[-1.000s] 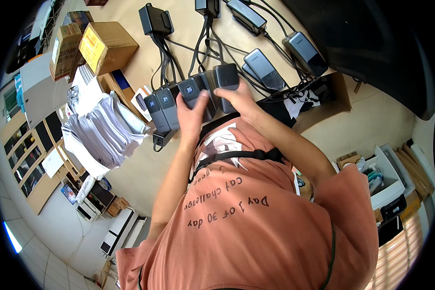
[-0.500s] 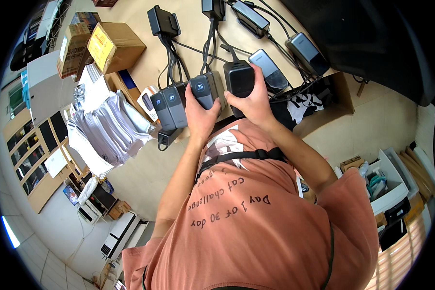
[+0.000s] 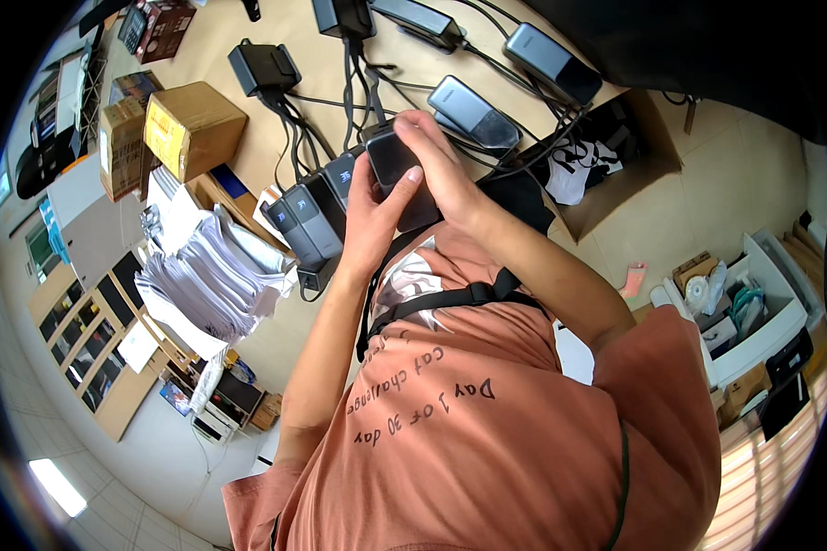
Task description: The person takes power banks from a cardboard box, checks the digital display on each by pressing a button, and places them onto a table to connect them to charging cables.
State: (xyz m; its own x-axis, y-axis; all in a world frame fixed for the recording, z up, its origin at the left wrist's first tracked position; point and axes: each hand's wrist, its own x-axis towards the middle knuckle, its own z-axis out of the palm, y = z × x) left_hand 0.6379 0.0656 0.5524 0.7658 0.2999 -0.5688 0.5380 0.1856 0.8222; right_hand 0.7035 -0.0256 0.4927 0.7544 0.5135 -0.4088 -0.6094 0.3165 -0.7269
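Observation:
At the near table edge, my right hand (image 3: 446,179) wraps over a black power bank (image 3: 397,156) with a cable at its far end. My left hand (image 3: 374,216) is closed on the same power bank, its thumb across the face and its fingers partly hidden. Just left of it stand several grey power banks, one (image 3: 339,176) close by my left fingers and another (image 3: 296,225) farther left, with small lit displays. Black cables (image 3: 294,124) run from these to a black charger (image 3: 264,69) farther back.
More black chargers (image 3: 345,16) and grey power banks (image 3: 473,115) lie across the table (image 3: 207,55) among tangled cables. To the left are a cardboard box (image 3: 193,129) and a paper stack (image 3: 211,275). An open carton (image 3: 629,165) with dark contents is at the right below the edge.
Both hands have come together on the black power bank, which moved left toward the upright grey ones. My left hand has let go of a grey power bank. The whole view has shifted.

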